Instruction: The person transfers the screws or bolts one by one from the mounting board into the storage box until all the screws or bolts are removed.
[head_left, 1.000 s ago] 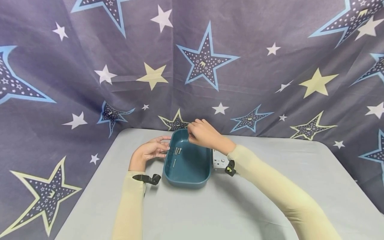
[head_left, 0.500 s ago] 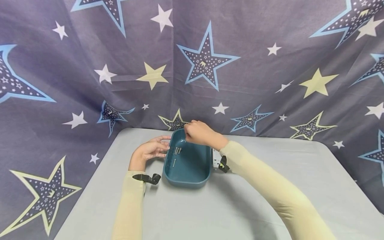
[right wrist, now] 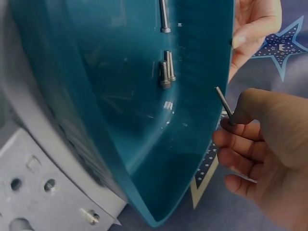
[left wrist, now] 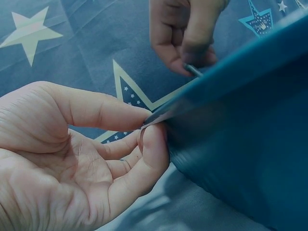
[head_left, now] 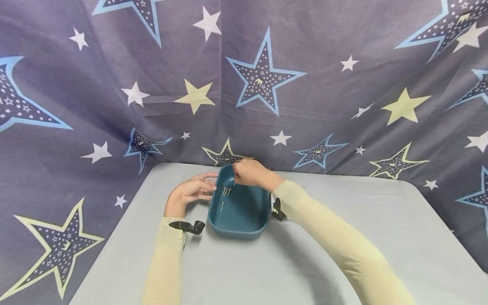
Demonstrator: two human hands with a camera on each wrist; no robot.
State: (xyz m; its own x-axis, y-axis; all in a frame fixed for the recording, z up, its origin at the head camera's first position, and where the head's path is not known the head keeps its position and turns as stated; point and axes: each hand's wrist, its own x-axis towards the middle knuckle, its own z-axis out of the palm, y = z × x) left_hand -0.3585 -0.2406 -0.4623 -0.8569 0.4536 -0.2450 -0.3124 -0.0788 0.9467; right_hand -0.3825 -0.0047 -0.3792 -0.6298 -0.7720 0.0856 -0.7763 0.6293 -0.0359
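Right, my right hand (head_left: 251, 173) is over the far end of the teal bin (head_left: 238, 235), thumb and fingertips pressed together on a thin metal screw (right wrist: 224, 105). The screw's shank sticks out from my pinch, and in the right wrist view it crosses the line of the bin's rim; I cannot tell whether it touches the wall. My left hand (head_left: 194, 189) is at the bin's left side, clamped on the rim, which I pinch between thumb and finger.

Inside the bin, on its floor towards the left wall, a small cluster of screws (right wrist: 166, 72) lies close together, and a single screw (right wrist: 164, 18) lies a little apart from them, nearer to me. The bin sits on the pale grey tabletop (head_left: 236, 271), near its far edge. Just beside the bin, on its right, is a silvery metal plate (right wrist: 30, 195) with holes in it, mostly hidden behind my sleeve (head_left: 339, 237) in the head view. Beyond the tabletop hangs a purplish-grey cloth (head_left: 320, 89) printed with blue, yellow and white stars.
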